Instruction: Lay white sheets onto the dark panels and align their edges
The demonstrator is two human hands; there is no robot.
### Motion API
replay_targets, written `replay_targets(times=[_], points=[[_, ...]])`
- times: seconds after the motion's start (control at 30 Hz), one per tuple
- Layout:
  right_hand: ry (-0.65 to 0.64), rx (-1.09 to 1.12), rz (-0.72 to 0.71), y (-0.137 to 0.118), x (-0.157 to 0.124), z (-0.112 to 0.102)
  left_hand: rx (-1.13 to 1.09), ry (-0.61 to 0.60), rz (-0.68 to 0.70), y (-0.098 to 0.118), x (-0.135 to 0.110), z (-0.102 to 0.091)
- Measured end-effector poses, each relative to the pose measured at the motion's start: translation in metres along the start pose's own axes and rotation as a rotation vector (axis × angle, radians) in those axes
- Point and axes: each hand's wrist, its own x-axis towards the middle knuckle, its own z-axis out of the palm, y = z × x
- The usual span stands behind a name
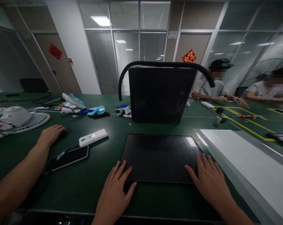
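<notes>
A flat black display panel point(159, 157) lies on the green table in front of me, a lamp's reflection bright in its far right corner. My left hand point(116, 190) rests at the panel's near left corner, fingers spread, fingertips at its edge. On the opposite side, my right hand point(207, 175) lies with fingers apart over the right edge. Neither hand is wrapped round anything. Just beyond the panel stands a black box-like bin point(162, 93), with a curved black foam tube point(165, 64) arching over its top.
To the left, another person's hand point(51, 134) rests near a smartphone point(67, 158) and a white handheld device point(93, 137). Fan parts point(17, 118) lie farther left. White sheets point(244, 162) cover the right side. Two people sit at the far right, near a screwdriver point(248, 116).
</notes>
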Motion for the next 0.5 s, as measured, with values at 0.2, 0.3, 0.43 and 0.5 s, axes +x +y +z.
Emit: replay_targets(times=[0.2, 0.3, 0.43, 0.5], points=[[-0.047, -0.085, 0.179, 0.033, -0.02, -0.001, -0.032, 0.056, -0.03, -0.003, -0.001, 0.007], [-0.084, -0.062, 0.145, 0.031, -0.023, 0.001, -0.051, 0.099, -0.047, -0.006, 0.0, 0.011], [-0.143, 0.037, 0.08, 0.037, -0.024, 0.002, -0.003, 0.121, -0.038, -0.007, 0.001, 0.011], [-0.15, 0.075, 0.048, 0.053, -0.031, 0.003, 0.034, 0.122, -0.039, -0.006, 0.001, 0.01]])
